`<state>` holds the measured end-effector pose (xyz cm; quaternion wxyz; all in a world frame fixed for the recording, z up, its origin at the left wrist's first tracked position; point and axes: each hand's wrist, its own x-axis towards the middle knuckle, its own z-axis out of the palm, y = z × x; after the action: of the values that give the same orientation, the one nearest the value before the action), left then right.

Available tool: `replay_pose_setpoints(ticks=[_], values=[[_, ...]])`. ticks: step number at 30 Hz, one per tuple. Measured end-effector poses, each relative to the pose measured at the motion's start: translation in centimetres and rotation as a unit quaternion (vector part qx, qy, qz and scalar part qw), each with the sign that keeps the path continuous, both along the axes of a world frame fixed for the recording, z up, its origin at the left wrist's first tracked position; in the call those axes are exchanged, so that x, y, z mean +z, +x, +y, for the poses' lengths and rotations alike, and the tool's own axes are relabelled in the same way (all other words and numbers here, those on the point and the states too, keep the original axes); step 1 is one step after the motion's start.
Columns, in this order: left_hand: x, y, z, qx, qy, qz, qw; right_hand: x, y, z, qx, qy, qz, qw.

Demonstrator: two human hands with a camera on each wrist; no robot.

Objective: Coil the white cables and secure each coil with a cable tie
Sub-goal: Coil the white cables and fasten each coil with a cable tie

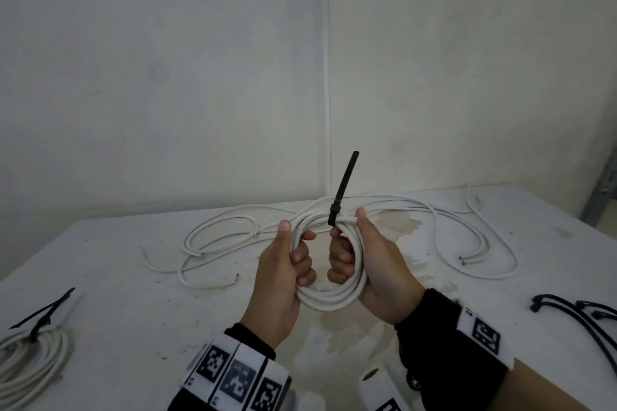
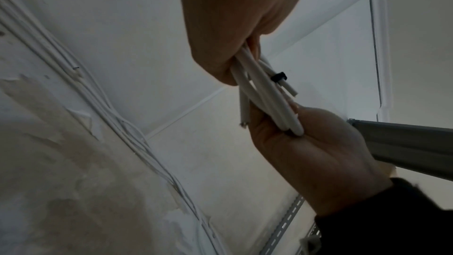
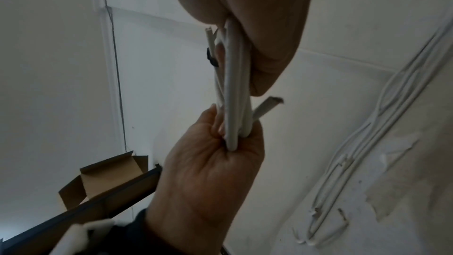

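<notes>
White cable coil held up above the table, gripped on both sides. Left hand curled round the coil's left arc, thumb up along the outer edge, fingers wrapped through the middle. Right hand clasped round the right arc, thumb pressed at the top just beside the black cable tie. Tie looped round the strands at the top of the coil, its head against the bundle, its long tail sticking up and tilted slightly right. From the left wrist view, two cut cable ends poking out of the bundle between the hands, the tie head just beside one of them.

Behind the hands, loose white cables sprawled uncoiled across the far part of the table, several cut ends showing. At the near left edge, a finished coil lying flat with a black tie round it, tail pointing up and right. At the near right edge, a bunch of spare black cable ties lying on the table. Stained, worn patches on the table surface under the hands. Marker-printed bands on both wrists.
</notes>
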<state>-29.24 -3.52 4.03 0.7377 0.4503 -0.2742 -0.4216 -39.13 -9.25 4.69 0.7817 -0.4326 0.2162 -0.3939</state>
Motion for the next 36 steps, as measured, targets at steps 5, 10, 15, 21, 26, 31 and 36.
replay_pose_setpoints(ticks=[5, 10, 15, 21, 26, 31, 36], values=[[0.1, 0.4, 0.0, 0.013, 0.010, -0.020, 1.000, -0.2, 0.9, -0.1, -0.042, -0.059, 0.031, 0.997], [-0.3, 2.3, 0.9, 0.036, 0.028, -0.063, 0.997, -0.7, 1.0, -0.2, -0.071, -0.183, 0.142, 0.970], [-1.1, 4.7, 2.3, 0.075, 0.060, -0.087, 0.992, -1.8, 3.7, 1.4, -0.025, -0.264, 0.174, 0.948], [-1.8, 7.6, 5.2, 0.111, 0.098, -0.093, 0.985, -2.8, 7.4, 2.9, 0.004, -0.220, 0.172, 0.960], [-2.7, 11.0, 7.5, 0.106, 0.137, -0.239, 0.955, -3.2, 10.5, 3.7, 0.012, -0.213, 0.192, 0.958], [-3.2, 13.8, 9.1, 0.101, 0.142, -0.205, 0.963, -3.8, 12.8, 4.5, 0.066, -0.185, 0.198, 0.960], [-3.2, 16.6, 11.2, 0.118, 0.170, -0.219, 0.954, -4.1, 14.4, 5.2, 0.124, -0.197, 0.218, 0.948]])
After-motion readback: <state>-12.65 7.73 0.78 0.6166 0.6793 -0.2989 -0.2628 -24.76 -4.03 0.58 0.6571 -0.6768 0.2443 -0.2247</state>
